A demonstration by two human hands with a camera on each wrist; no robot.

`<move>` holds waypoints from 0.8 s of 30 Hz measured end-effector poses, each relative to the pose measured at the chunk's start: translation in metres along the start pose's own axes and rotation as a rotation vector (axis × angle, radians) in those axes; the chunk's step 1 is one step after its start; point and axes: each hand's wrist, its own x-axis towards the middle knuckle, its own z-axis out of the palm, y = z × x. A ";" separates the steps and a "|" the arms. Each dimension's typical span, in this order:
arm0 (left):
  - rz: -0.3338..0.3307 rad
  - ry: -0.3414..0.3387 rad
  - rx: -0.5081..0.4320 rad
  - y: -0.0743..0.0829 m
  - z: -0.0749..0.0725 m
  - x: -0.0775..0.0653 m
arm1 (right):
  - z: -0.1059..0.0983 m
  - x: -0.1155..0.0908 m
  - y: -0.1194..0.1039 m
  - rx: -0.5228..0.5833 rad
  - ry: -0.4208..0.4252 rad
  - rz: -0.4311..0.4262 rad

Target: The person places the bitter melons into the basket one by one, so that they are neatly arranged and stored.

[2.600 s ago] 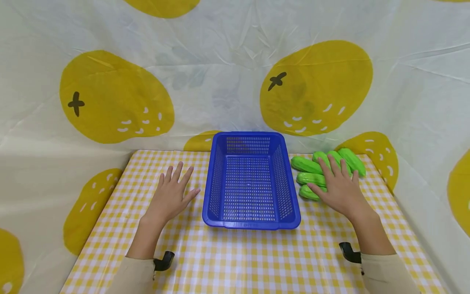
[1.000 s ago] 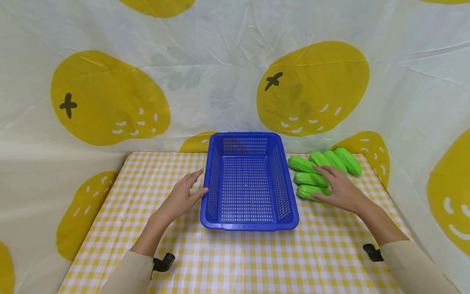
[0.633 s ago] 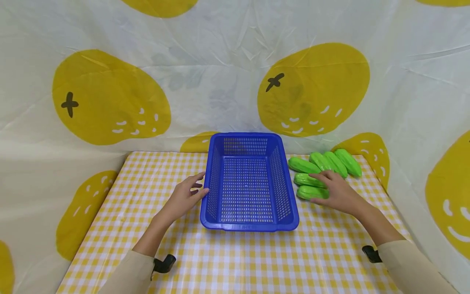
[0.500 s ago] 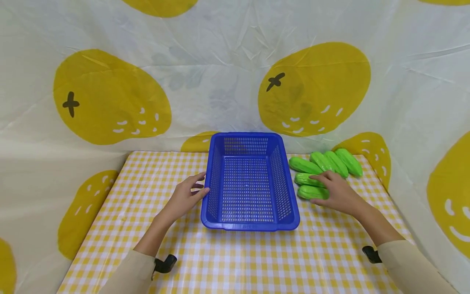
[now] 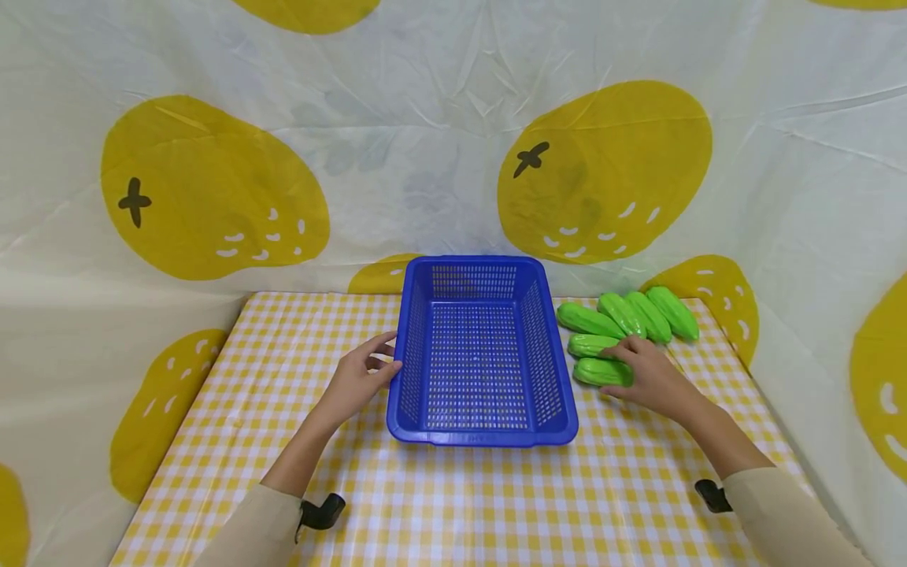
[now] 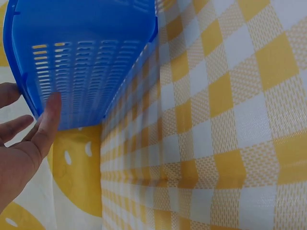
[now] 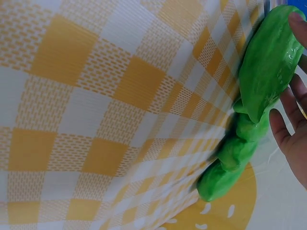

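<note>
A blue perforated plastic basket [image 5: 482, 438] stands mid-table with nothing in it. At its left side is my left hand [image 5: 354, 383], fingers loosely bent and spread, thumb tip by the rim. The left wrist view shows a digit in front of the basket's outer wall [image 6: 96, 28]; whether it touches is unclear. Right of the basket lie several green, ridged, cucumber-like vegetables [image 5: 586, 318]. My right hand [image 5: 655, 382] reaches over the right end of the nearest green vegetable [image 5: 598, 372], thumb on its near side. In the right wrist view the thumb stands apart from the vegetable [image 7: 268, 62].
A yellow-and-white checked cloth [image 5: 453, 504] covers the table. Behind and at both sides hangs a pale curtain [image 5: 418, 157] with large yellow fruit prints. A black device [image 5: 322, 512] sits at each wrist, beside the beige sleeves [image 5: 255, 528].
Both hands lay spread on or over the table at first. My left hand has come to the basket's left rim. My right hand has drawn nearer, its fingers lowering over the nearest vegetable.
</note>
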 end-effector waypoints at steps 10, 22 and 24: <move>-0.031 -0.009 -0.100 0.003 0.001 0.001 | 0.007 -0.002 0.001 0.007 0.007 -0.009; -0.055 -0.001 -0.110 0.002 0.002 0.004 | 0.007 -0.003 0.002 0.073 -0.009 0.000; -0.063 0.003 -0.113 0.001 0.002 0.004 | 0.008 -0.003 0.002 0.084 -0.014 0.002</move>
